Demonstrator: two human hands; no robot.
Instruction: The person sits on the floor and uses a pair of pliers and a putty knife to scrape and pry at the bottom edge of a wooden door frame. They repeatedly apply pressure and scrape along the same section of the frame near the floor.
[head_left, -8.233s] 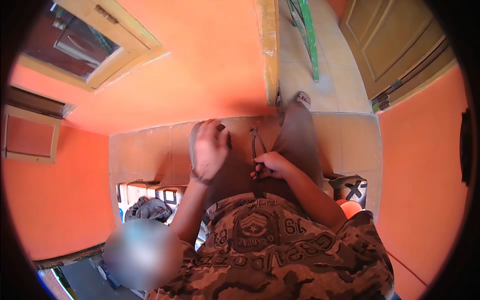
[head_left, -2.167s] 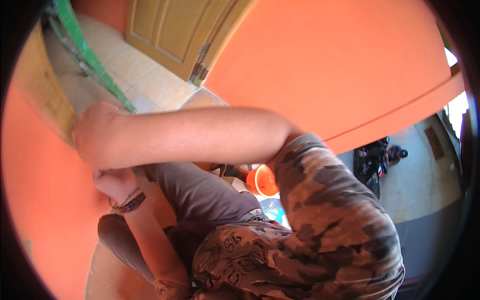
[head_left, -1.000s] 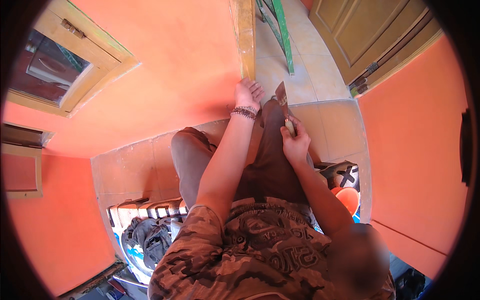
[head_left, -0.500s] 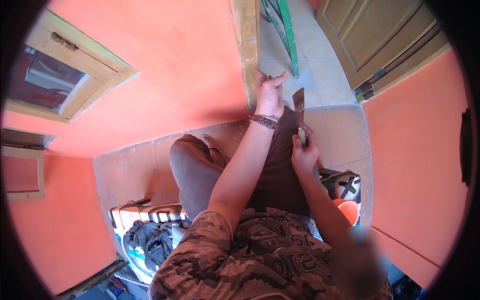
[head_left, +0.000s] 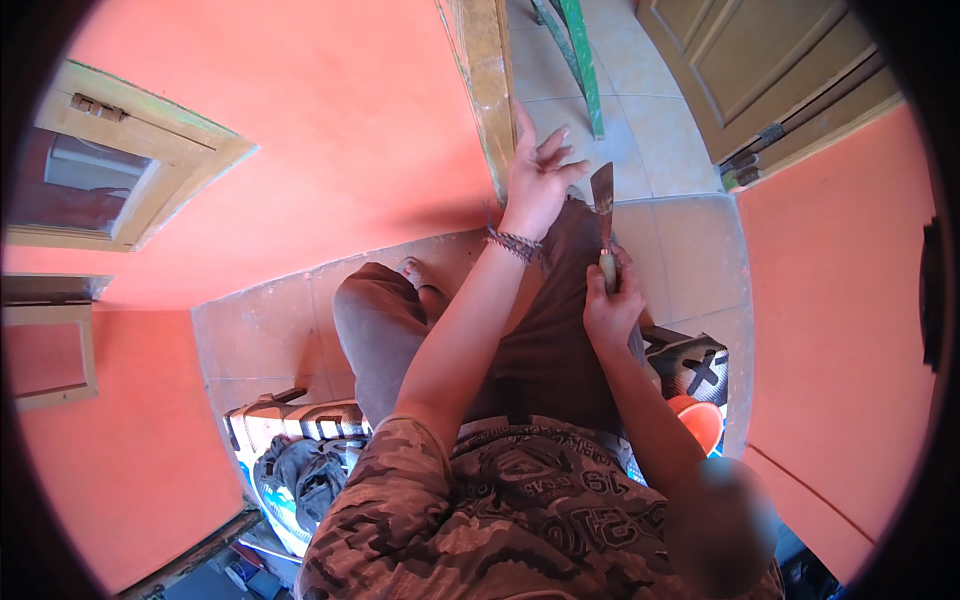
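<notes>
My right hand [head_left: 614, 302] is closed around the pale handle of a scraper [head_left: 603, 205], held above my right thigh. Its flat, rust-brown blade points up and away from me. My left hand [head_left: 541, 180] reaches forward with its fingers spread and nothing in them. It is beside the wooden door frame [head_left: 487, 80], whose yellow-brown paint looks worn along the edge. I cannot tell whether the fingers touch the wood. A braided bracelet [head_left: 515, 243] circles my left wrist.
Salmon-pink walls [head_left: 330, 120] stand on both sides. Beyond the frame are green legs [head_left: 585, 80] of a stand and a brown panelled door [head_left: 750, 70]. A patterned seat [head_left: 300, 422] is under me, with dark cloth [head_left: 300, 475] at left and an orange bowl [head_left: 697, 424] at right.
My left hand's fingers have uncurled and spread, and the hand has shifted slightly left. The right hand keeps hold of the scraper in nearly the same place. The view has tilted slightly.
</notes>
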